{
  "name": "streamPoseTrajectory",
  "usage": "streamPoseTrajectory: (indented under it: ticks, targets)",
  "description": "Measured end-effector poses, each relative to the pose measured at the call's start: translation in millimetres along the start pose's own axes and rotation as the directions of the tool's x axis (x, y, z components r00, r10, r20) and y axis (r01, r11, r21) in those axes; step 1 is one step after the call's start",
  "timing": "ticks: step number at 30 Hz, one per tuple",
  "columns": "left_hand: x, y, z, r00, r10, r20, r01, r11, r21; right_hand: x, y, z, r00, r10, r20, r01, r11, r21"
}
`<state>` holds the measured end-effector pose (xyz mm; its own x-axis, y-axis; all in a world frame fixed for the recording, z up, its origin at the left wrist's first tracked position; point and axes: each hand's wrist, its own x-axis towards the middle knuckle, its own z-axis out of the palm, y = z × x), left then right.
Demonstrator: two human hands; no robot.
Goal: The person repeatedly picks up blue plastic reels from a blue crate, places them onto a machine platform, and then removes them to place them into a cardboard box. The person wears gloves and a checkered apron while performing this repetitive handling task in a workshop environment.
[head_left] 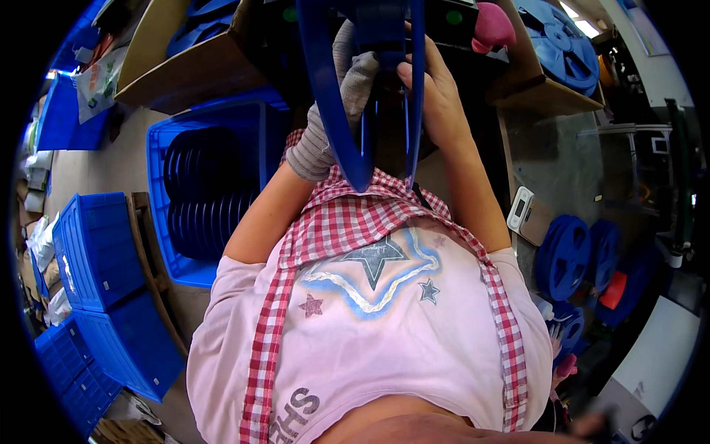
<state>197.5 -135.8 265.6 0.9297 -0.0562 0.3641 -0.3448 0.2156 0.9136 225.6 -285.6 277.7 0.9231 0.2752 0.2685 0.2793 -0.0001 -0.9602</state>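
A blue plastic reel (418, 81) with two round flanges is upright and edge-on in front of my chest, its top cut off by the picture's upper edge. My left hand (344, 103), in a grey knit glove, is closed on the left flange; some of its fingers are hidden behind the plastic. On the other side my bare right hand (441, 96) grips the right flange, with fingertips reaching into the gap between the flanges. The hub between them is dark and partly out of view.
Left of me, a blue crate (214, 277) holds dark discs in rows. Cardboard boxes (196, 78) with blue reels stand ahead on both sides. Blue bins (96, 251) are stacked at far left. On the right are a small white scale (521, 209), more blue reels (563, 257) and a pink item (492, 28).
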Motion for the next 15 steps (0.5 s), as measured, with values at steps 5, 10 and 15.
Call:
streamPoseTrajectory:
  ticks: [5,10,15]
  targets:
    - [-2.5,1.8,1.3,1.000,0.010,-0.013,-0.009,0.999,0.034,-0.4,-1.9,-1.1,1.000,0.013,0.018,-0.013,1.000,0.026]
    - [-1.2,3.0,3.5,0.999,0.037,-0.019,-0.035,0.994,0.106,0.0,7.3,-1.1,0.999,-0.032,-0.003,0.032,0.997,0.074]
    - [-0.5,6.1,4.2,0.998,0.060,-0.018,-0.056,0.977,0.204,1.4,4.6,-3.2,0.998,-0.038,0.041,0.034,0.996,0.081]
